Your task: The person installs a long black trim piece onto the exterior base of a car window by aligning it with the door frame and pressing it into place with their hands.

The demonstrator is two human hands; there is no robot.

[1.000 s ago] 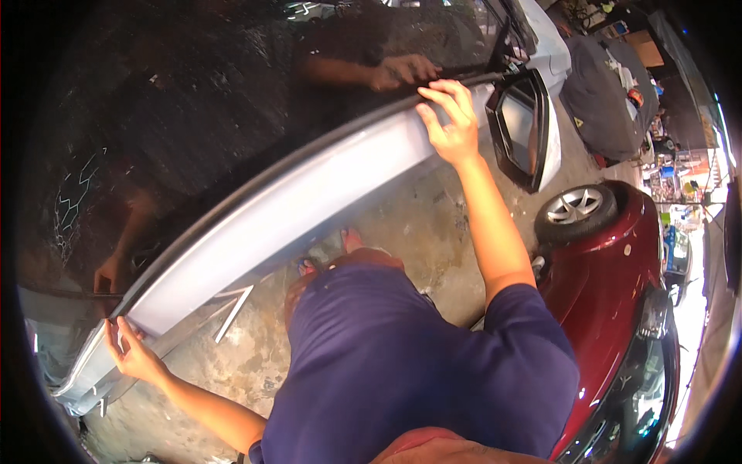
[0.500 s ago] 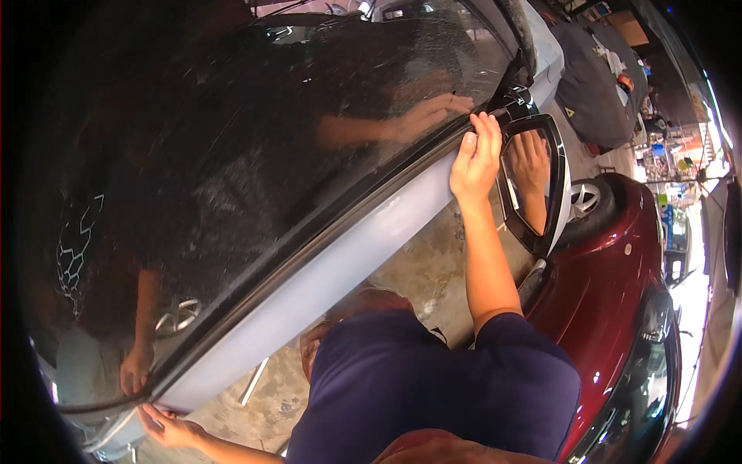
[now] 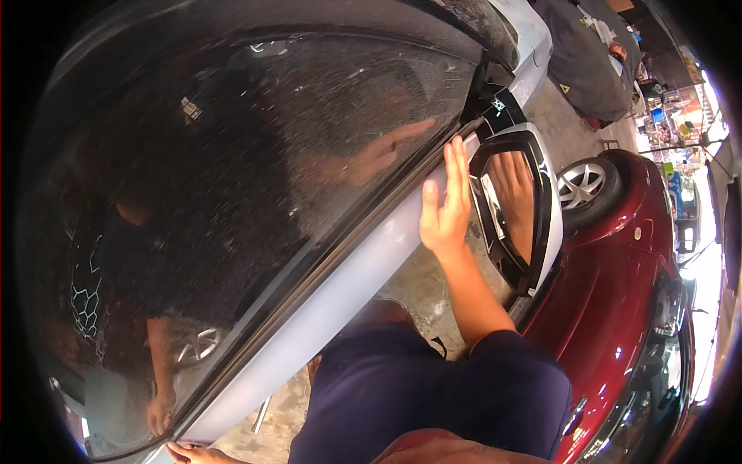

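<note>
A silver car door (image 3: pixel 332 301) runs diagonally across the view, below a dark window (image 3: pixel 193 201). A long black window trim strip (image 3: pixel 294 290) lies along the bottom of the glass. My right hand (image 3: pixel 448 213) rests against the door's upper edge beside the side mirror (image 3: pixel 514 209). Its fingers are stretched out and the thumb stands apart, with fingertips at the strip's front end. At the lower left, my left hand (image 3: pixel 197 455) has its fingertips closed at the strip's rear end; the picture's edge cuts off part of this hand. Both arms are mirrored in the glass.
A dark red car (image 3: pixel 603 286) stands close behind me on the right, its wheel (image 3: pixel 583 184) near the mirror. Farther off is a vehicle under a grey cover (image 3: pixel 583 62). Below the door shows a stained concrete floor (image 3: pixel 290 402).
The view has shifted, with the door sitting lower in it. My right hand's fingers, earlier curved over the strip's front end, are now straighter and flatter. The left hand stays at the rear end.
</note>
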